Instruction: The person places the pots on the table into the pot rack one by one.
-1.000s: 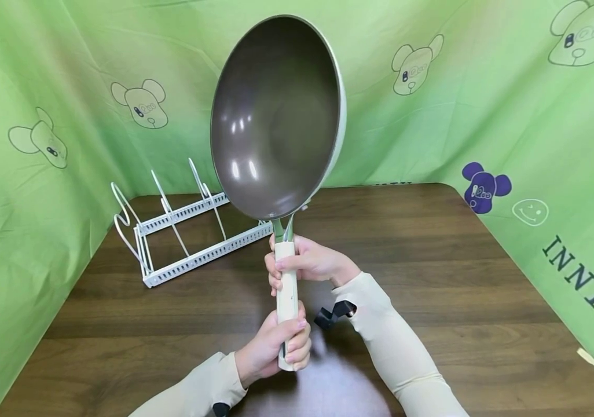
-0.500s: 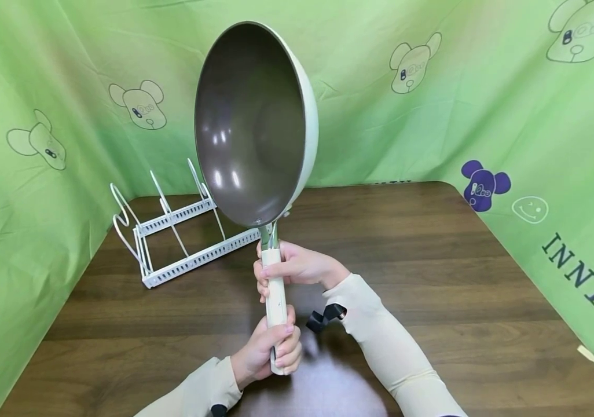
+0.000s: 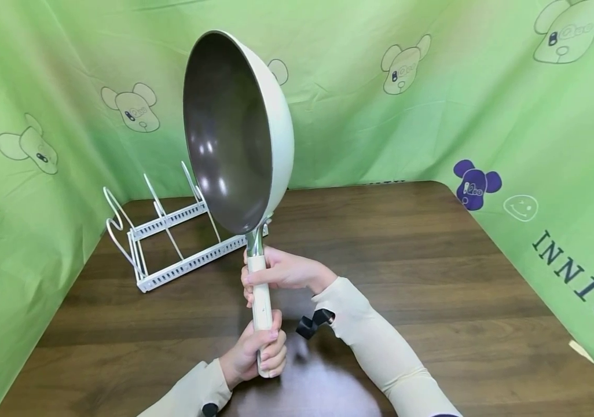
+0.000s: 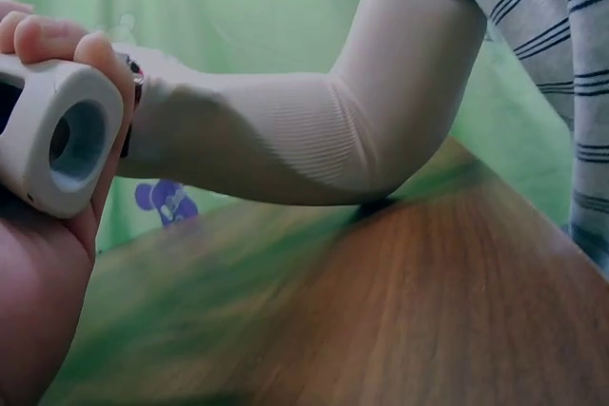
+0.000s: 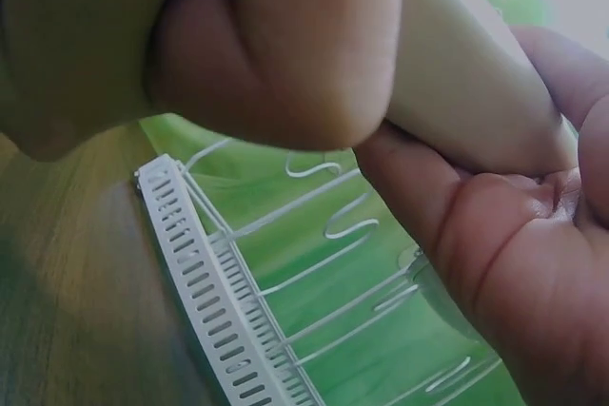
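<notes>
A deep frying pan with a brown inside and a pale outer wall is held upright above the table, its hollow turned toward the left. Low on its cream handle, my left hand grips near the end. My right hand holds the same handle higher up, just under the metal neck. In the left wrist view the handle's hollow end pokes out of the left fist. The right wrist view has the handle running between both hands.
A white wire pan rack with slotted rails stands at the left of the wooden table, partly behind the pan. Green printed cloth encloses the table's back and sides. A black strap piece juts from the right sleeve.
The pan has shifted left and slightly down with both hands, and has turned so that more of its pale outer wall shows. Both grips stay on the handle.
</notes>
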A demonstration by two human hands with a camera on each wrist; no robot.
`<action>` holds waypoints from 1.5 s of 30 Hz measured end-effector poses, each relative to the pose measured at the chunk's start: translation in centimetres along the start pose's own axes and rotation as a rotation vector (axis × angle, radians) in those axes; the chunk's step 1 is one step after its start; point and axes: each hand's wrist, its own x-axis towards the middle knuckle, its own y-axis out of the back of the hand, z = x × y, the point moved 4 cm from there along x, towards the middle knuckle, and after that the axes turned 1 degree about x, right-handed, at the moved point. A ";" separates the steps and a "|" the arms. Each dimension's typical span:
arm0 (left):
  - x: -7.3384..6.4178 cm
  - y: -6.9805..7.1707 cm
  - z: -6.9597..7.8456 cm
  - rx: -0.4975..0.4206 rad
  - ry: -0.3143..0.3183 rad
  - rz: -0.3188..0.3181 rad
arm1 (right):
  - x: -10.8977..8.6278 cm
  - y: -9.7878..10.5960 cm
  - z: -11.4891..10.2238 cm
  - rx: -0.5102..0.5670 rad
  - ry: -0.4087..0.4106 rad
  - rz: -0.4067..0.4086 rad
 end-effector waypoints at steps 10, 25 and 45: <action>-0.9 1.2 0.1 0.037 0.019 0.000 | 0.8 -0.1 0.6 -0.059 -0.037 0.048; -1.6 2.8 0.5 0.107 0.075 0.103 | 1.6 0.7 1.6 -0.112 -0.051 0.066; -2.1 3.1 0.7 0.019 0.057 0.198 | 3.5 1.9 4.5 0.017 -0.064 0.263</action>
